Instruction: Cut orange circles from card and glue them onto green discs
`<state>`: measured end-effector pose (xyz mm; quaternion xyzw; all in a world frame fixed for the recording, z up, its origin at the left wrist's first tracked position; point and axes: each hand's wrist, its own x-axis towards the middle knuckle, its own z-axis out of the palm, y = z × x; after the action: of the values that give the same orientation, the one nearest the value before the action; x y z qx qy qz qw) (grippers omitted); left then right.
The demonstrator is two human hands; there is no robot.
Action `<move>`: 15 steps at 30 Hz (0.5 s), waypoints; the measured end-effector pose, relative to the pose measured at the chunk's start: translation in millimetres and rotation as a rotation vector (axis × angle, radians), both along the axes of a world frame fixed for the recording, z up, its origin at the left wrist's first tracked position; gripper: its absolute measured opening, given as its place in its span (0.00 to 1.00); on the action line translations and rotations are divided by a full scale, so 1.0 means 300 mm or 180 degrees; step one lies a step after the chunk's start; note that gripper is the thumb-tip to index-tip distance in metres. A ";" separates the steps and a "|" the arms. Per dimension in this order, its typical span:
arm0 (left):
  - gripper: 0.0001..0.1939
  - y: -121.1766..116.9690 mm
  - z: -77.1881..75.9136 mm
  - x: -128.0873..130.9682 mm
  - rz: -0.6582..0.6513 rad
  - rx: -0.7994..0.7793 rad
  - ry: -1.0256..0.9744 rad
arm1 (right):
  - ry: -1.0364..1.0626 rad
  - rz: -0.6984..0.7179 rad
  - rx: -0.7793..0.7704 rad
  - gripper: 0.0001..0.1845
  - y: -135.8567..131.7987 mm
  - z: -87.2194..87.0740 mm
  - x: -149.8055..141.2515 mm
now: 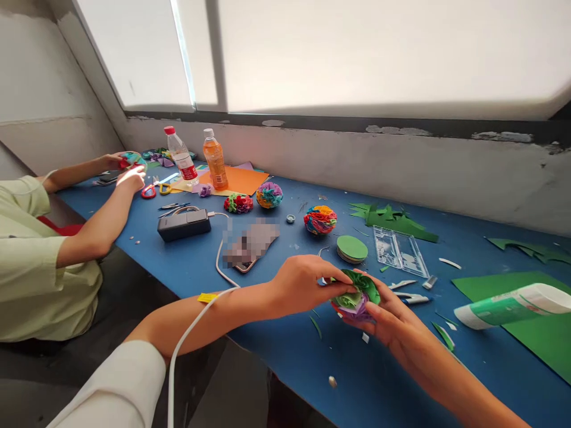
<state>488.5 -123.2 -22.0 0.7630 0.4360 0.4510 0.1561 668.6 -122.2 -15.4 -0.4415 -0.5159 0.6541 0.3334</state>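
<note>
Both my hands are on a ruffled paper flower ball (pixel 354 302) in green, light green and purple, held above the front of the blue table. My left hand (pixel 303 285) comes from the left, its thumb and fingers pinching the green folds at the top. Cupped around the right side and underneath is my right hand (pixel 388 312), thumb on the purple folds. The ball's underside is mostly hidden by my fingers. Just behind it lies a stack of round green paper discs (pixel 352 248). A finished-looking multicoloured paper ball (pixel 320 220) sits farther back.
A co-worker (pixel 40 249) at the left handles another paper ball. Two bottles (pixel 215 160), a black power bank (pixel 184 224) and a phone (pixel 250 244) stand or lie leftward. A white cable (pixel 191 339) crosses my left arm. At right are a glue bottle (pixel 513 304) and green paper (pixel 539 345).
</note>
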 end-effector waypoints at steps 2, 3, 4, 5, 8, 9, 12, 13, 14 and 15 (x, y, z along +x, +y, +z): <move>0.08 -0.005 0.002 0.002 -0.0050 0.0042 -0.0060 | 0.0143 -0.0144 -0.0028 0.28 0.005 0.001 -0.002; 0.09 -0.007 0.003 0.003 -0.0086 0.0068 -0.0067 | 0.0208 -0.0198 -0.0078 0.24 0.007 0.002 -0.001; 0.10 -0.008 0.005 0.004 -0.0130 0.0105 -0.0071 | 0.0272 -0.0231 -0.0146 0.22 0.009 0.004 0.000; 0.11 -0.010 0.007 0.004 -0.0184 0.0161 -0.0079 | 0.0341 -0.0255 -0.0212 0.20 0.011 0.007 0.001; 0.13 -0.010 0.015 0.002 -0.0349 0.0386 -0.0145 | 0.0525 -0.0252 -0.0433 0.20 0.020 0.014 0.010; 0.13 -0.010 0.017 0.001 -0.0373 0.0460 -0.0158 | 0.0564 -0.0255 -0.0509 0.21 0.023 0.014 0.013; 0.18 -0.008 0.025 -0.005 -0.0368 0.0544 -0.0125 | 0.0667 -0.0285 -0.0645 0.20 0.035 0.009 0.017; 0.21 -0.009 0.027 -0.007 -0.0381 0.0517 -0.0099 | 0.0717 -0.0282 -0.0650 0.18 0.037 0.008 0.016; 0.25 -0.010 0.030 -0.009 -0.0413 0.0462 -0.0077 | 0.0772 -0.0251 -0.0649 0.16 0.038 0.007 0.015; 0.29 -0.013 0.032 -0.010 -0.0456 0.0381 -0.0065 | 0.0829 -0.0203 -0.0642 0.14 0.038 0.008 0.014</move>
<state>485.4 -127.0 -12.3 0.7955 0.3510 0.4717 0.1464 673.0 -110.8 -13.0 -0.4004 -0.3858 0.7433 0.3720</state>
